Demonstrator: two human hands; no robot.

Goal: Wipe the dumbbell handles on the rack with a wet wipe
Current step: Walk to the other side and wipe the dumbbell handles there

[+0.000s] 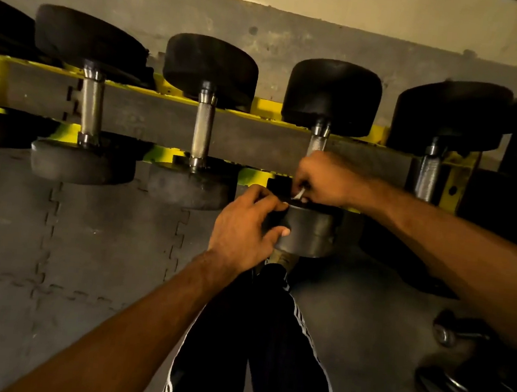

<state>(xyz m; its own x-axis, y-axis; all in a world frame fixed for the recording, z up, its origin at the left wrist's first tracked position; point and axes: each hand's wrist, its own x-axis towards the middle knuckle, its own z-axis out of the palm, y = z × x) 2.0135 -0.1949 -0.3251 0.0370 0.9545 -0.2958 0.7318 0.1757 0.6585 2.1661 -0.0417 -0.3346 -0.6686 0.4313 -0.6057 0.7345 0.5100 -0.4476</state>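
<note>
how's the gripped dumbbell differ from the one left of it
The held dumbbell has its handle mostly covered by the right hand and wipe; the neighbour shows its handle bare. The left hand grips the held one's near head; the neighbour is untouched. Both sit on the rack.

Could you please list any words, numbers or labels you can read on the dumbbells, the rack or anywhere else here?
No text can be read anywhere.
The dumbbell heads show no numbers in this dim light.
The rack bears no label.
The trousers carry only white stripes, no wording.
</note>
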